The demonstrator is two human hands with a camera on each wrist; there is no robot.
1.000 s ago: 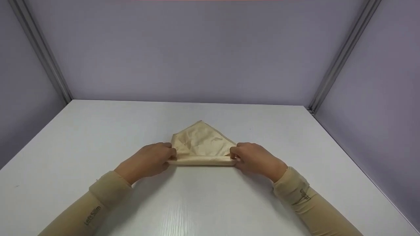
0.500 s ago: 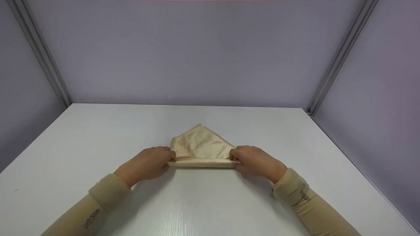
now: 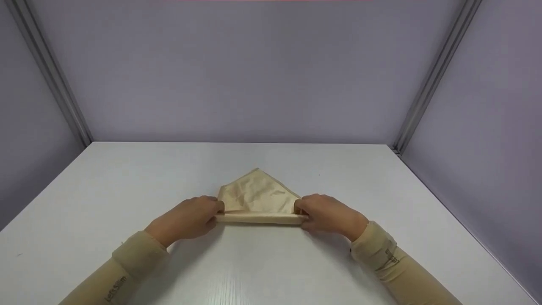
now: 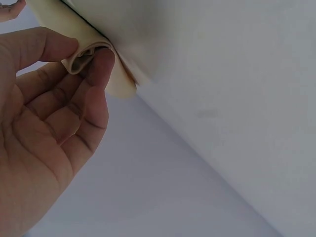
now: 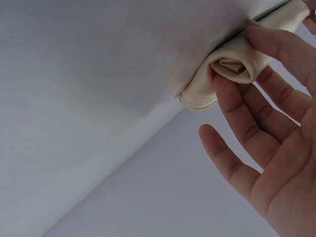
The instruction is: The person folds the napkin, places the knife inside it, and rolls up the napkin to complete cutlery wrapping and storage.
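A beige satin cloth [image 3: 257, 197], triangular with a rolled near edge, lay on the white bench [image 3: 106, 190]. The left hand [image 3: 186, 220] and right hand [image 3: 330, 214] each pinched one roll end between curled fingers [image 4: 96, 74].

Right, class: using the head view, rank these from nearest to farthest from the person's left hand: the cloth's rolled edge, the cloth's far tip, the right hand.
1. Rolled edge, pinched by the left hand.
2. Far tip, ahead and rightward.
3. Right hand, at the roll's opposite end.
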